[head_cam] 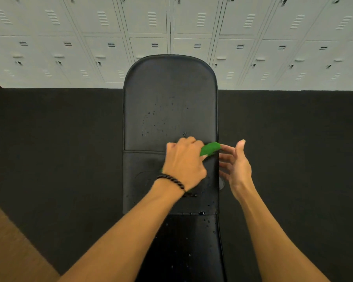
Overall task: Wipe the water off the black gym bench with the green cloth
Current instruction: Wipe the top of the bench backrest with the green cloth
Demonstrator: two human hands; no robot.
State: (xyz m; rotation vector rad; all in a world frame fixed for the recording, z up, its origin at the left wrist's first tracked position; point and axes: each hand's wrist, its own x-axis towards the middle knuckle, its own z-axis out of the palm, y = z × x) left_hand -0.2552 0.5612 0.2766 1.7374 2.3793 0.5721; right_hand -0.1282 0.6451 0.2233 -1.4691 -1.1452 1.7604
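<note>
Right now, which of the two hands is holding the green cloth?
The left hand, wearing a dark beaded bracelet, holds the green cloth on the bench. The right hand is open beside it.

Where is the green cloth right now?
In the head view, the green cloth lies near the right edge of the black padded gym bench, mostly covered by the left hand, with the open right hand just beside it.

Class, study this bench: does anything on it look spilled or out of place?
Yes. Water droplets bead on the black gym bench beyond the left hand, which presses the green cloth; more droplets lie nearer. Padding should be dry.
</note>
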